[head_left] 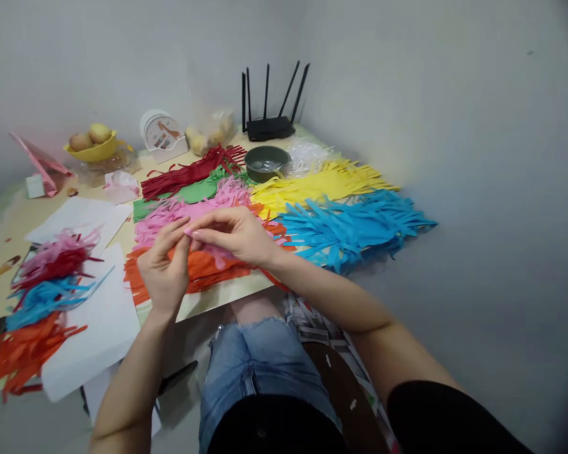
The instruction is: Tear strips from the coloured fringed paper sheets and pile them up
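Note:
My left hand (165, 268) and my right hand (234, 234) meet above the front of the table, fingertips pinched together on a small piece of pink paper (188, 232). Most of that piece is hidden by the fingers. Beneath and behind them lies pink fringed paper (203, 208), with orange fringed paper (218, 272) nearer the table's front edge. Blue fringed paper (355, 230) spreads to the right of my right hand, and yellow fringed paper (319, 187) lies behind it. Green paper (199, 190) and dark red fringed paper (189, 175) are farther back.
A dark round bowl (266, 162) and a black router (269, 128) stand at the back. White sheets (97, 321) at left lie beside bundles of pink, red, blue (47, 301) and orange fringe (28, 353). A yellow fruit bowl (93, 152) sits back left. Walls border the table behind and right.

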A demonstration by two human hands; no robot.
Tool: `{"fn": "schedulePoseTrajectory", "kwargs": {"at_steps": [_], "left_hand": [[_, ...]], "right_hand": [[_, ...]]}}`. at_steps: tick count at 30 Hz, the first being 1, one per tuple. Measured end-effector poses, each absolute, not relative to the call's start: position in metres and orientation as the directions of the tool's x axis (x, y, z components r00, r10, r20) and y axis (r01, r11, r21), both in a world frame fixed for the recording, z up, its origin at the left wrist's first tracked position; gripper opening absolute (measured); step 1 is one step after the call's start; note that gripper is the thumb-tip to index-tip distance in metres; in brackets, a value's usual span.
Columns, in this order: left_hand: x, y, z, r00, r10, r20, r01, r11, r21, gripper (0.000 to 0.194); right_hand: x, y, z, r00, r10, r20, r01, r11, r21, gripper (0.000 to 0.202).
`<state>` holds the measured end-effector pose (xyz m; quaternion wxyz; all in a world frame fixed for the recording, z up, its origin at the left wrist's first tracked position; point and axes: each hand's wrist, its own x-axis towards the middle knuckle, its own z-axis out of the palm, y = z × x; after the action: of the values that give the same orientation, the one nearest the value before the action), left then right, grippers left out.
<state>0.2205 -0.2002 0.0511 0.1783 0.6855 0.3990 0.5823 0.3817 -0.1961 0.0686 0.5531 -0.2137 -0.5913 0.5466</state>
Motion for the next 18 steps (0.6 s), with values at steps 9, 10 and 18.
{"fn": "schedulePoseTrajectory", "kwargs": {"at_steps": [9, 10, 18], "left_hand": [[0.241, -0.149, 0.061, -0.194, 0.828, 0.526, 0.206, -0.49, 0.847, 0.022], [0.24, -0.142, 0.061, -0.197, 0.823, 0.533, 0.195, -0.5, 0.844, 0.019], [0.196, -0.085, 0.071, -0.276, 0.862, 0.426, -0.21, -0.487, 0.848, 0.018]], "right_hand": [[0.375, -0.151, 0.069, -0.199, 0.773, 0.602, 0.128, 0.63, -0.766, 0.014], [0.378, -0.142, 0.067, -0.224, 0.755, 0.616, 0.184, 0.654, -0.734, 0.016], [0.509, 0.003, 0.063, 0.069, 0.962, 0.264, 0.898, 0.055, -0.436, 0.038]]}}
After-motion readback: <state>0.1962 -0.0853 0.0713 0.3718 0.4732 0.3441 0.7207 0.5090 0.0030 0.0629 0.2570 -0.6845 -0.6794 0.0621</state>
